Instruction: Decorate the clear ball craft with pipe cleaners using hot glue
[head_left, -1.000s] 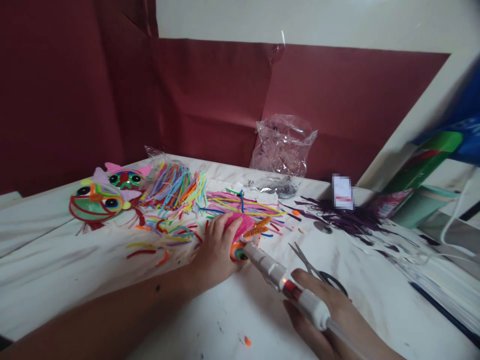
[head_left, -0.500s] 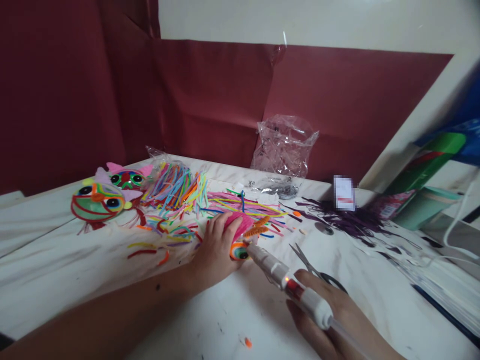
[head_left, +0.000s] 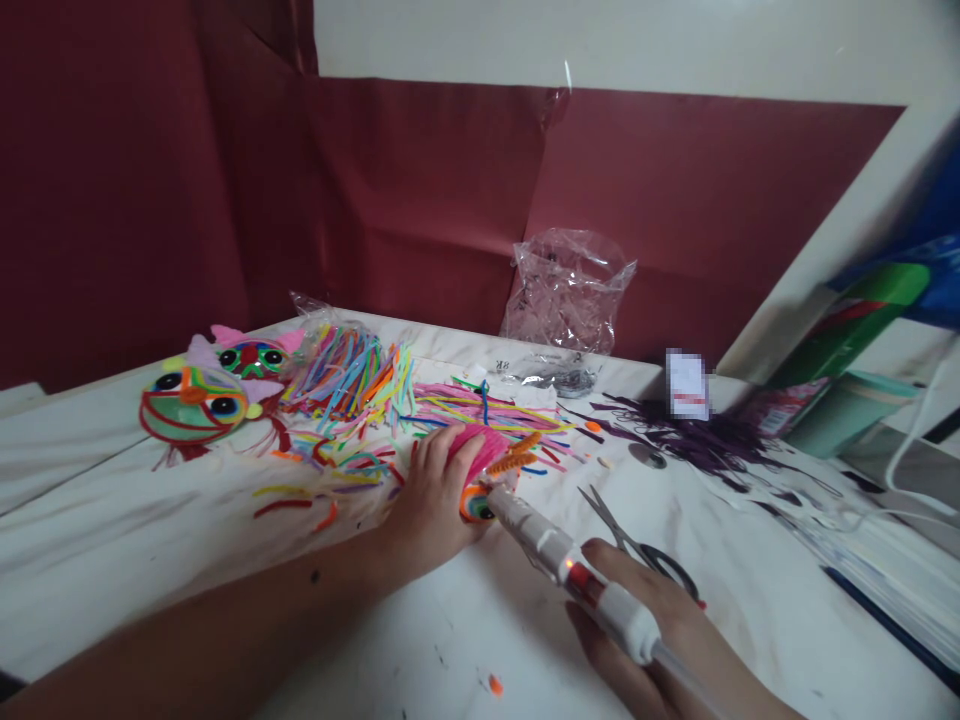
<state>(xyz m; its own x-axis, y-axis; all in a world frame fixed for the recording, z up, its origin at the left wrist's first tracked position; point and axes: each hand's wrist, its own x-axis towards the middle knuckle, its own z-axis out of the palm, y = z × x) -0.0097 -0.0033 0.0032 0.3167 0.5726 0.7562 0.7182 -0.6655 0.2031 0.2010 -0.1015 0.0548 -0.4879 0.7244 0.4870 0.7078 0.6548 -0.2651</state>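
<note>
My left hand [head_left: 431,495] presses down over a pink craft piece [head_left: 478,450] on the table, its fingers wrapped round the left side. That piece carries an orange ring with a black eye [head_left: 476,503] and fuzzy orange pipe-cleaner strips [head_left: 514,458]. Held in my right hand [head_left: 645,610] is a white glue gun [head_left: 559,550] with a red section and a lit orange light. Its nozzle meets or hovers just over the craft piece beside the eye; contact cannot be made out. Partly behind my right hand lie scissors [head_left: 626,535], blades pointing away.
Two decorated animal faces [head_left: 199,405] lie at the left. A bundle of coloured pipe cleaners [head_left: 349,375] and loose strips spread behind my left hand. Purple strips [head_left: 697,440] are heaped at the right. A clear plastic bag [head_left: 570,290] stands against the red backing [head_left: 420,180].
The glue gun's nozzle has shifted slightly left over the craft piece, with my right hand moving along. More of the scissors' handles now shows. My left hand stays in place.
</note>
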